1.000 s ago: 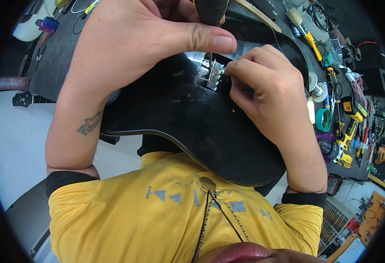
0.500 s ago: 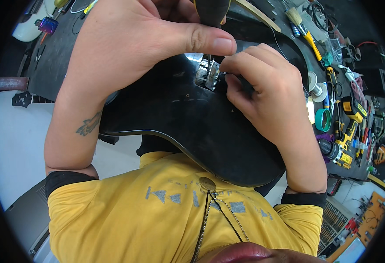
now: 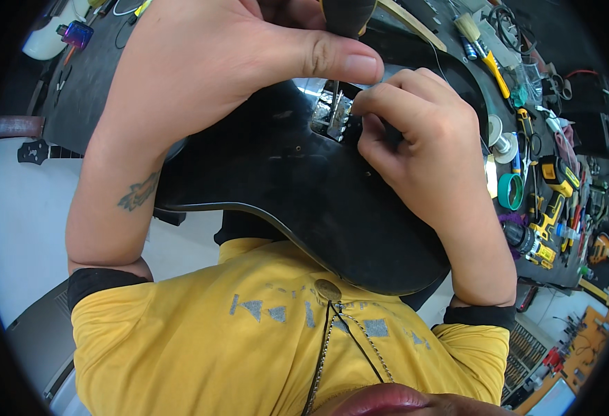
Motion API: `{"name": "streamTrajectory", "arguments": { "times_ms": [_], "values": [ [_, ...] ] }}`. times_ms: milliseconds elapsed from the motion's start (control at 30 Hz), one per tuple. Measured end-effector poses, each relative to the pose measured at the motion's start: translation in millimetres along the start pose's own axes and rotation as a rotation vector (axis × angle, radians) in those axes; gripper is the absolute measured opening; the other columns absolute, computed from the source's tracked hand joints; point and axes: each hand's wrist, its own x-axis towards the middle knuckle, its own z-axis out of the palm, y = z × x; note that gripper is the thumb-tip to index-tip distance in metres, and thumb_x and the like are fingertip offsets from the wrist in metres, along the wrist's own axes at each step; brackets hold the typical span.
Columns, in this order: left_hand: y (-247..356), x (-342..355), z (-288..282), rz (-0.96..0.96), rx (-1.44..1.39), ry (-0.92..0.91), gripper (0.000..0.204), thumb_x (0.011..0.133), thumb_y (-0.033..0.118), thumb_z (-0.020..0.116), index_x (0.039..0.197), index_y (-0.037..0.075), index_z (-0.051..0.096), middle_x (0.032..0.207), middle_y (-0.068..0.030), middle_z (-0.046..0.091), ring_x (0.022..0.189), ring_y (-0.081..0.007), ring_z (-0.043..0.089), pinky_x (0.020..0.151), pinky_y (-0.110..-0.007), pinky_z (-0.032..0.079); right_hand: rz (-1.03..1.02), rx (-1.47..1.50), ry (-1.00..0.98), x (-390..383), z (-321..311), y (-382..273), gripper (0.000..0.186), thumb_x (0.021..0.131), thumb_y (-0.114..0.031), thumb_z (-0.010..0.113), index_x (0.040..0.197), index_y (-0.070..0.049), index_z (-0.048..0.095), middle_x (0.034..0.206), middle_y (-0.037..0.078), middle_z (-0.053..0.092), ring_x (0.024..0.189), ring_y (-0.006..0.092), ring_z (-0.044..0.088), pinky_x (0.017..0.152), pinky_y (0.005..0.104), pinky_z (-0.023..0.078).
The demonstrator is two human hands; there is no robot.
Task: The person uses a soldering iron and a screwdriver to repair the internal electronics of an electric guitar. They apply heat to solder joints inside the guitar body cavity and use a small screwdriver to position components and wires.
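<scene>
A glossy black guitar body (image 3: 304, 187) lies in front of me, with a cut-out cavity near its middle. Inside the cavity sits a shiny metal block (image 3: 332, 114). My left hand (image 3: 228, 66) is closed around a dark-handled screwdriver (image 3: 348, 15), thumb across the front. Its thin shaft runs down into the cavity beside the block. Thumb and forefinger of my right hand (image 3: 422, 132) are pinched together at the block's right edge; whatever lies between them is hidden. The left fingers are mostly out of sight behind the thumb and at the top edge.
On the dark bench (image 3: 76, 125) to the right are a yellow-handled brush (image 3: 493, 71), a wire spool (image 3: 502, 141), a green tape ring (image 3: 510, 191) and a yellow-black cordless drill (image 3: 550, 215). A guitar headstock (image 3: 33, 152) juts out at the left. A thin wire crosses the body's upper right.
My left hand and the screwdriver have shifted slightly to the right. The right hand stays at the block's edge, nearly unmoved.
</scene>
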Motion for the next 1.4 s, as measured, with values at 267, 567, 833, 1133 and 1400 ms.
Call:
{"name": "streamTrajectory", "arguments": {
  "times_ms": [267,567,833,1133,1400],
  "values": [
    [-16,4,-4,0.031,-0.163,-0.042,0.021,0.084,0.002,0.085,0.098,-0.003,0.071,0.090,-0.0074,0.075,0.082,-0.0095,0.070,0.076,-0.023,0.058,0.032,0.032,-0.008,2,1,-1,0.022,0.075,0.001,0.073,0.095,-0.007,0.069,0.080,0.006,0.067,0.076,0.0259,0.067,0.070,0.0353,0.053],
    [-4,1,1,-0.015,-0.112,0.000,0.022,0.083,0.000,0.085,0.099,-0.003,0.071,0.090,-0.0067,0.075,0.083,-0.0093,0.069,0.076,-0.024,0.057,0.178,0.125,0.011,8,9,-2,0.034,0.078,0.003,0.072,0.108,-0.006,0.059,0.078,0.008,0.067,0.069,0.0213,0.068,0.067,0.0313,0.054],
    [-13,3,-3,0.099,-0.055,-0.039,0.025,0.083,-0.001,0.085,0.104,-0.004,0.072,0.092,-0.0085,0.075,0.084,-0.0105,0.070,0.079,-0.026,0.058,0.161,0.110,0.015,7,10,-2,0.057,0.075,0.004,0.072,0.126,-0.009,0.048,0.077,0.007,0.066,0.069,0.0211,0.069,0.068,0.0312,0.055],
    [-19,7,-7,0.078,-0.077,-0.096,0.026,0.082,-0.001,0.086,0.104,-0.004,0.072,0.094,-0.0091,0.076,0.085,-0.0121,0.071,0.081,-0.028,0.059,0.137,0.103,0.043,8,9,-2,0.063,0.074,0.008,0.071,0.130,-0.009,0.047,0.075,0.006,0.065,0.067,0.0217,0.068,0.065,0.0317,0.054],
    [-18,5,-5,0.085,-0.111,-0.061,0.026,0.082,0.000,0.086,0.104,-0.005,0.073,0.094,-0.0094,0.076,0.084,-0.0124,0.071,0.081,-0.028,0.059,0.148,0.104,0.035,9,9,-4,0.068,0.074,0.008,0.072,0.134,-0.008,0.044,0.075,0.007,0.065,0.067,0.0225,0.068,0.065,0.0320,0.054]
  ]
}}
